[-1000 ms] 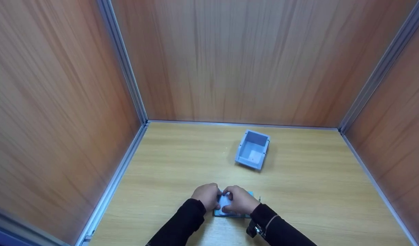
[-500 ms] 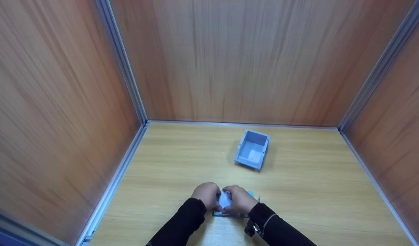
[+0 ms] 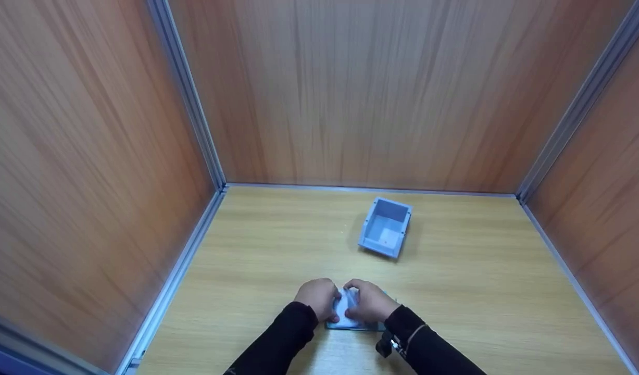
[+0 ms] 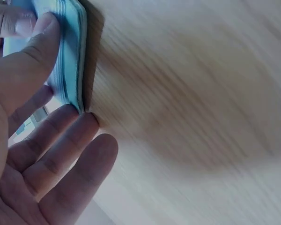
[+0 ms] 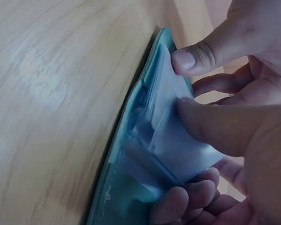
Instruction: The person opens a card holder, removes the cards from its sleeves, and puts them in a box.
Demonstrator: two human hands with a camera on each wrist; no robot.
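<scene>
The right hand (image 5: pixel 234 117) pinches a pale blue sheet (image 5: pixel 180 136) between thumb and forefinger, with its remaining fingers curled under the sheet's lower edge. That sheet stands partly lifted out of a teal stack of sheets (image 5: pixel 131 154), which lies flat on the table (image 5: pixel 47 93). The left hand (image 4: pixel 33 140) meets it from the other side: its thumb presses on the top of the stack (image 4: pixel 72 56), while its other fingers lie loosely extended beside the stack's edge, their tips against the wood.

From the head camera, both hands (image 3: pixel 319 298) (image 3: pixel 368 301) sit close together over the stack (image 3: pixel 353 325), near the front edge of the table (image 3: pixel 480 291) and roughly at its middle. Black sleeves cover both forearms, and a small dark device (image 3: pixel 386 346) is strapped at the right wrist.

Further back, well apart from the hands and nearer the rear edge, a light blue open bin (image 3: pixel 385 227) stands on the table, turned slightly askew. Wood-grain walls (image 3: pixel 350 94) with metal corner rails enclose the table on three sides.
</scene>
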